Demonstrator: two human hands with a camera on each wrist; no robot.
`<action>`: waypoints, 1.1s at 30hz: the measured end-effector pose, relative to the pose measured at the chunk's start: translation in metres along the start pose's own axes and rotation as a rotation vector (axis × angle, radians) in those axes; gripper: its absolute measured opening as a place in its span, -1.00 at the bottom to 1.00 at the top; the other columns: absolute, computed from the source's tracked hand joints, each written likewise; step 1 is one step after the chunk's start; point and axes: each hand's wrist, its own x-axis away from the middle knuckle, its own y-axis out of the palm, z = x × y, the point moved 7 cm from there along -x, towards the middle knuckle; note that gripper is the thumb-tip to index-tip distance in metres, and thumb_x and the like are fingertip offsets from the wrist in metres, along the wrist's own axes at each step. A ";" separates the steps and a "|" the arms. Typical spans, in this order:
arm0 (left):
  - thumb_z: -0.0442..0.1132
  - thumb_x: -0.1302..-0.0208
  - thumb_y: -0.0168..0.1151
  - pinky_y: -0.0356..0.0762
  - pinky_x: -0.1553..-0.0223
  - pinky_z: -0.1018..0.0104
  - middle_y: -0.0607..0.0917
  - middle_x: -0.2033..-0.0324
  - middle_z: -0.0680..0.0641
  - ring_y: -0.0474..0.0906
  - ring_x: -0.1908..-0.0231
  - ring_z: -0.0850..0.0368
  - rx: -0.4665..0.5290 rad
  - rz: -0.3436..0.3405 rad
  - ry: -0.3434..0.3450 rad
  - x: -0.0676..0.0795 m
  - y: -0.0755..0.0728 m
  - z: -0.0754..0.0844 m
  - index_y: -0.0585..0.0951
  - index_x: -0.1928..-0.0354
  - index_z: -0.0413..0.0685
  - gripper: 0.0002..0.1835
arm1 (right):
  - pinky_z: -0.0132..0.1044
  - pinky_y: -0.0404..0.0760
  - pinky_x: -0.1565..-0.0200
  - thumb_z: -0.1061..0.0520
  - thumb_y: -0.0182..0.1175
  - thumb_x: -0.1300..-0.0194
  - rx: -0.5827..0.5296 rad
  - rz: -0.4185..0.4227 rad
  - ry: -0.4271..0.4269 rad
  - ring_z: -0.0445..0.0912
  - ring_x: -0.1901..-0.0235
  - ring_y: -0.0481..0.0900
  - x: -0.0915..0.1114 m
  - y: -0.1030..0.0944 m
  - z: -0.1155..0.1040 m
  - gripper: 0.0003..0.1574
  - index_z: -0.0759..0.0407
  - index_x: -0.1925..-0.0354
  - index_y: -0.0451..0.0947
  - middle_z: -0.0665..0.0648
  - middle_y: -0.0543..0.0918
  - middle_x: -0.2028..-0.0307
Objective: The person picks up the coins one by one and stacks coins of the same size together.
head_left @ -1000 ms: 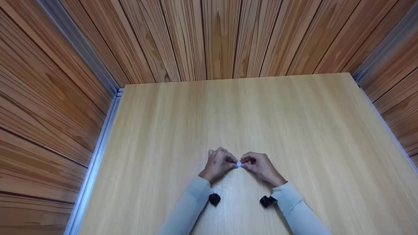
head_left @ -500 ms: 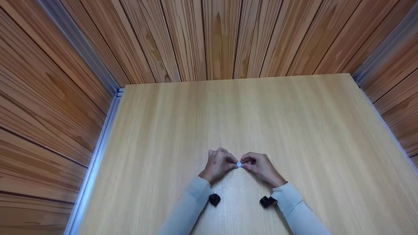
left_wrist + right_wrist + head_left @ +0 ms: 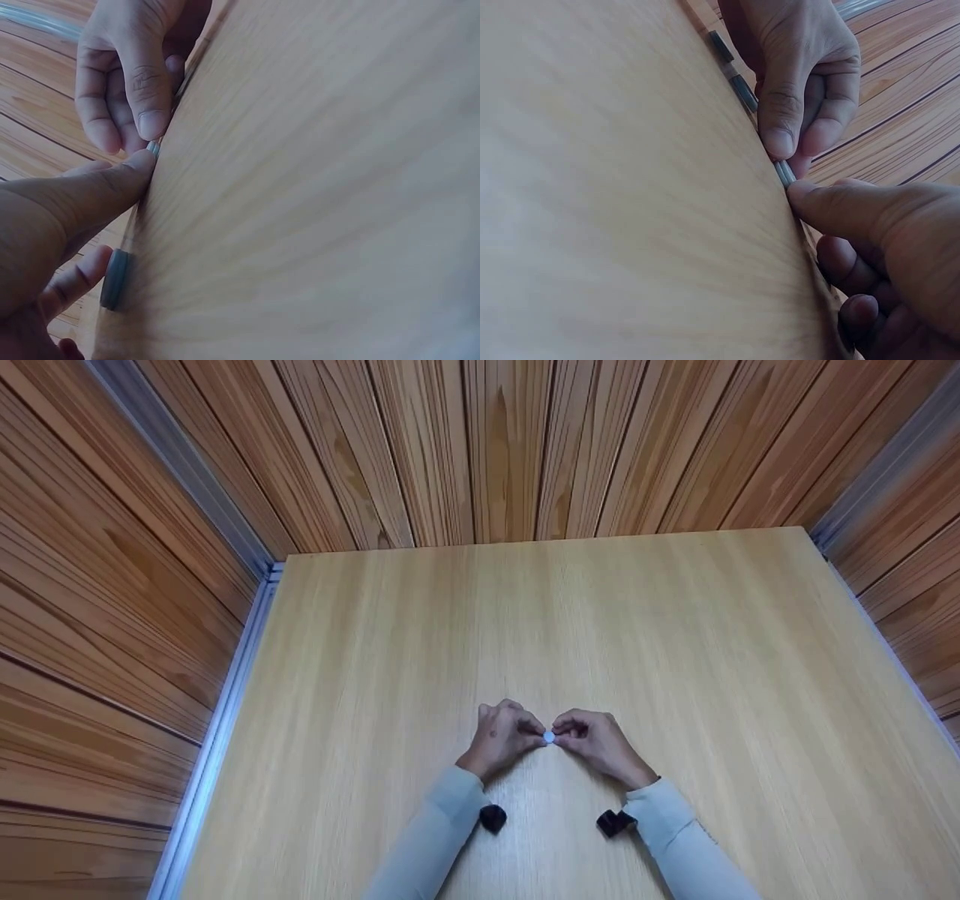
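A small pale round disc point(image 3: 549, 737) sits between both hands, low at the tabletop. In the wrist views it shows edge-on as a thin, layered piece point(image 3: 784, 172), largely covered by thumbs. My left hand point(image 3: 502, 737) pinches its left edge with thumb and finger. From the other side, my right hand point(image 3: 602, 742) pinches the right edge. The remaining fingers of both hands are curled. Beside a left-hand finger in the left wrist view is a dark disc-like piece point(image 3: 115, 280), which I cannot make out in the head view.
The wooden table point(image 3: 675, 637) meets plank walls point(image 3: 502, 450) at the back and sides. A metal rail point(image 3: 217, 720) runs along its left edge. A black wrist device point(image 3: 493, 818) hangs at the left sleeve, another black device point(image 3: 615, 823) at the right.
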 end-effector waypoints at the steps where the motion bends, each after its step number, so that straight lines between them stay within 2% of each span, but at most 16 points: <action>1: -0.04 -0.08 0.53 0.13 0.06 0.14 0.77 0.38 0.29 0.50 0.15 0.29 -0.001 -0.002 0.001 0.000 0.000 0.000 0.82 0.33 0.15 -0.86 | -0.39 0.49 0.33 0.29 0.40 -0.21 -0.001 -0.002 -0.002 -0.21 0.41 0.54 0.000 0.000 0.000 -0.84 0.15 0.21 0.70 -0.02 0.74 0.33; 24: -0.06 -0.09 0.52 0.13 0.05 0.11 0.76 0.39 0.30 0.50 0.17 0.30 0.012 -0.009 -0.018 0.000 0.000 0.000 0.82 0.33 0.16 -0.88 | -0.39 0.49 0.34 0.32 0.41 -0.18 0.021 0.007 0.000 -0.22 0.42 0.54 -0.001 0.000 0.000 -0.83 0.16 0.23 0.70 -0.02 0.74 0.34; 33: -0.01 -0.09 0.51 0.12 0.08 0.15 0.76 0.40 0.30 0.48 0.21 0.33 -0.025 0.000 0.010 0.001 0.001 0.002 0.82 0.34 0.16 -0.86 | -0.39 0.49 0.34 0.28 0.42 -0.19 0.019 0.008 -0.014 -0.23 0.42 0.55 -0.001 0.000 0.000 -0.86 0.14 0.25 0.70 -0.04 0.73 0.37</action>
